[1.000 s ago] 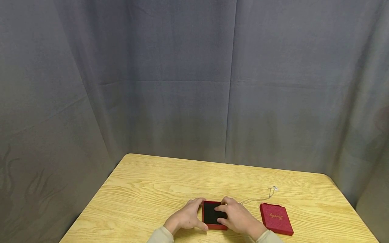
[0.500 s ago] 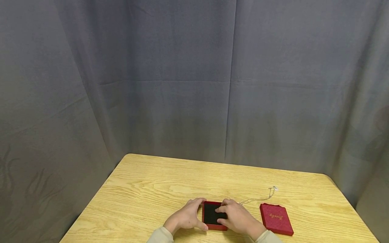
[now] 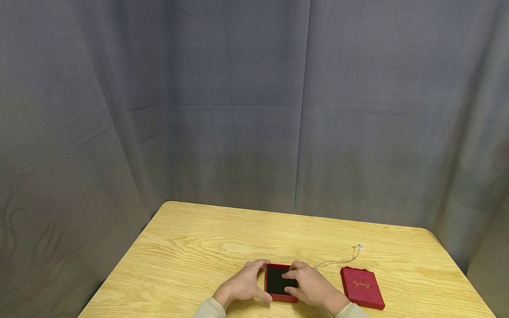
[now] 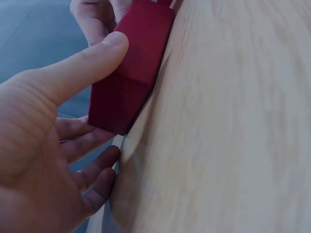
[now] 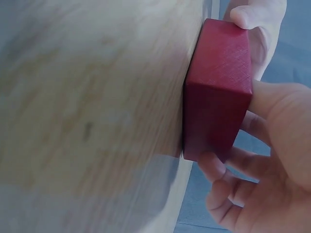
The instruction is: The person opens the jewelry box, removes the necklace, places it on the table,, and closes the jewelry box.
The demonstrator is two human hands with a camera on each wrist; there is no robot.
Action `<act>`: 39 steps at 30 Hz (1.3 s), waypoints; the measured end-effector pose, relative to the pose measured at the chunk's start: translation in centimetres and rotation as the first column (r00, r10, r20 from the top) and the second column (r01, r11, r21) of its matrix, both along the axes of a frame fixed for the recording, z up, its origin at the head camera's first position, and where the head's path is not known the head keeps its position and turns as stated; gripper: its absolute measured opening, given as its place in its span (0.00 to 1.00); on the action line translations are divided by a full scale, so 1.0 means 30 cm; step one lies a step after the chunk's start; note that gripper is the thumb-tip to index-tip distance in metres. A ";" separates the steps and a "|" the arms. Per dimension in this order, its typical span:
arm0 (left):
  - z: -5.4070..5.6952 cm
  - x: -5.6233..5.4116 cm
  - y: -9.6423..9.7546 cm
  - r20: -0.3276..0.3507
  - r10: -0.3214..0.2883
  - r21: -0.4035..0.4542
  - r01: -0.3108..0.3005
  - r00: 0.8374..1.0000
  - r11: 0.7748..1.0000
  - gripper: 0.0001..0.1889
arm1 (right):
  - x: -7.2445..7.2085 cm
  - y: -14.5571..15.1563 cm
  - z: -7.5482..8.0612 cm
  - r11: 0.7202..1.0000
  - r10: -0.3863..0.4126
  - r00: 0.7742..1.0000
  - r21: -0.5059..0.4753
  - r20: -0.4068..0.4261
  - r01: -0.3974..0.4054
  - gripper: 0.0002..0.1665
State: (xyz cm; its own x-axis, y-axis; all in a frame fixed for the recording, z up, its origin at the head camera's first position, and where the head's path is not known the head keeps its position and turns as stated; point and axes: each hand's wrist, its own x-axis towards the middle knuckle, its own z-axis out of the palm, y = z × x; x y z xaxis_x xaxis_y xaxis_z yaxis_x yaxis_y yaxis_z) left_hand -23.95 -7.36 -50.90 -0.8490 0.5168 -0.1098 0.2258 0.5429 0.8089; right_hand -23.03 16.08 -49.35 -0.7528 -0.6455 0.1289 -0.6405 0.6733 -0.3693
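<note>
A red jewelry box base with a black pad inside sits on the table near its front. My left hand grips it from the left, thumb on the near wall and fingers reaching to the far one. In the left wrist view, that thumb lies against the red wall. From the right, my right hand bends over the rim, thumb and index finger on the pad. The right wrist view shows its other fingers outside, at the box's far right corner. The pad's right part is hidden.
The red box lid with gold lettering lies right of my right hand. Behind that hand a thin silver necklace stretches over the wooden table, with a small white piece at its end. Grey curtains surround the table.
Hardly anything differs. The index finger of my right hand has shifted slightly on the black pad; the left hand, lid and necklace stay where they were.
</note>
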 end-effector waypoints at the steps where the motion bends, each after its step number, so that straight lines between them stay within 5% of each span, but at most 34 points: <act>1: 0.000 0.000 0.000 -0.002 0.000 0.000 0.000 1.000 1.000 0.47 | 0.000 0.000 0.002 1.000 0.001 1.000 0.001 0.002 -0.001 0.16; 15: -0.007 -0.007 -0.006 0.006 -0.014 0.018 0.014 1.000 1.000 0.48 | 0.004 0.032 0.020 0.999 0.020 1.000 -0.043 0.021 -0.019 0.19; 39: 0.000 0.001 -0.006 0.001 -0.033 0.011 0.033 0.999 0.999 0.47 | 0.008 0.149 0.033 0.988 -0.131 0.989 -0.075 0.064 0.136 0.19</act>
